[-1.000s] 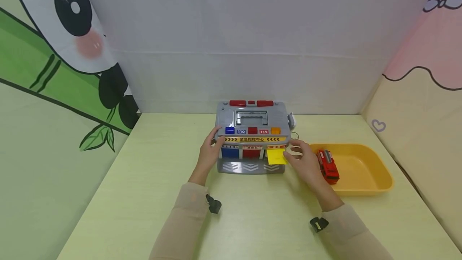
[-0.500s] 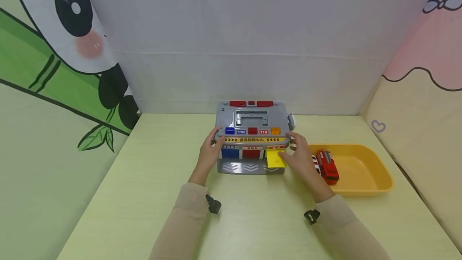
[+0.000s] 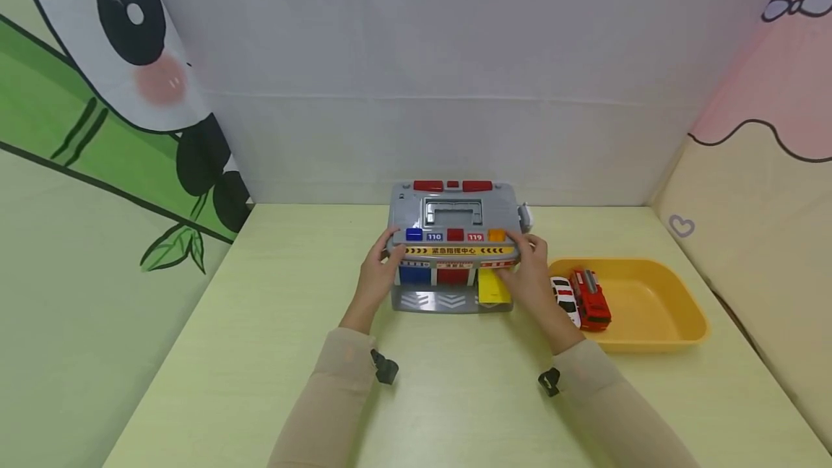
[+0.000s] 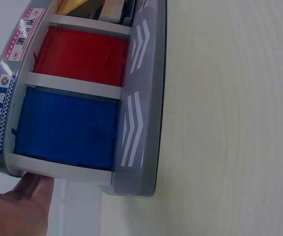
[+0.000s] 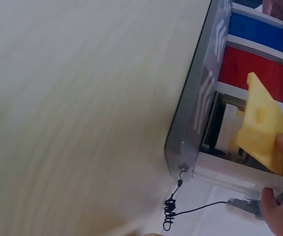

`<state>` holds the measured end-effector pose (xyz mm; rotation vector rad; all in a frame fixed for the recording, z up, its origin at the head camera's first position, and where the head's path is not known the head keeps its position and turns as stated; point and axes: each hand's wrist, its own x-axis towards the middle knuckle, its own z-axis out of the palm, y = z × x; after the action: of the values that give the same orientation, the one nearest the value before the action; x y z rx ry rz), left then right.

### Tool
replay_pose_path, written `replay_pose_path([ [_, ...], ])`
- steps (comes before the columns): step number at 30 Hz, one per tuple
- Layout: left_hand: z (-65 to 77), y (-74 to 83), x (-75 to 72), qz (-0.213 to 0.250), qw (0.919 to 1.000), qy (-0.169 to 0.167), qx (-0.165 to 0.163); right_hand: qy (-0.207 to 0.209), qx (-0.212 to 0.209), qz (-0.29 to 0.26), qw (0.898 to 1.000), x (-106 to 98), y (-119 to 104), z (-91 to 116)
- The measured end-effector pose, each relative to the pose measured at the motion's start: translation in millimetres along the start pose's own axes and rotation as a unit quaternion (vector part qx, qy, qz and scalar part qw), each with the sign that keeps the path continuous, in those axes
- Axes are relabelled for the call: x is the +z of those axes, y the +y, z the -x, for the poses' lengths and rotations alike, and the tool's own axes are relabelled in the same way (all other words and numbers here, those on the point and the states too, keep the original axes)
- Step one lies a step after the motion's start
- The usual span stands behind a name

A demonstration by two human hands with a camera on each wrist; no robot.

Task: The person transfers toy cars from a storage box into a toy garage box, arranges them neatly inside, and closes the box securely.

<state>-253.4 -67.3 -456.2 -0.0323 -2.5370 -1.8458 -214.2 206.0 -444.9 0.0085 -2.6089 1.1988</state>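
Note:
A grey toy garage [image 3: 406, 211] with a carry handle stands at the back of the table. My left hand [image 3: 373, 280] grips its left side, thumb by the front corner. At the opposite front corner, my right hand [image 3: 531, 280] holds the roof edge, a finger beside the orange button [image 3: 497, 235] and the thumb against the yellow door [image 3: 494, 286]. That door is swung out; the right wrist view shows something pale [image 5: 228, 129] in the bay behind it. The blue door [image 4: 68, 128] and red door [image 4: 82, 56] are closed.
A yellow tray [image 3: 656, 309] stands right of the garage. It holds a red toy fire truck [image 3: 591, 302] and a white toy car [image 3: 565, 300]. A coiled black cord [image 5: 169, 211] hangs off the garage's side. A pale wall cloth [image 3: 455, 92] rises behind.
My right hand has moved left and in against the garage's corner, its thumb on the yellow door, which hangs slightly lower. The white car has come into view. My left hand stays put.

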Motion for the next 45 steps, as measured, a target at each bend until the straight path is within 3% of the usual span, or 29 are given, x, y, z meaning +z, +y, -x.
replay_pose_path([
  [5,0.3,1.4,0.5,-0.001,1.0000,0.000,-0.003,0.002,-0.005,0.019,1.000,2,3,-1],
  [18,3.2,0.6,-1.7,0.006,0.9999,-0.002,-0.012,0.025,-0.083,0.063,0.994,8,14,0],
  [30,0.4,2.3,-2.5,-0.010,0.9999,-0.011,-0.005,0.013,-0.045,0.072,0.996,13,13,-6],
  [38,-3.9,3.4,-2.3,-0.022,0.9995,-0.023,0.008,0.029,-0.080,0.077,0.993,15,14,-5],
  [45,-2.9,4.4,-3.3,-0.022,0.9994,-0.026,-0.004,0.029,-0.078,0.079,0.993,15,13,-1],
])
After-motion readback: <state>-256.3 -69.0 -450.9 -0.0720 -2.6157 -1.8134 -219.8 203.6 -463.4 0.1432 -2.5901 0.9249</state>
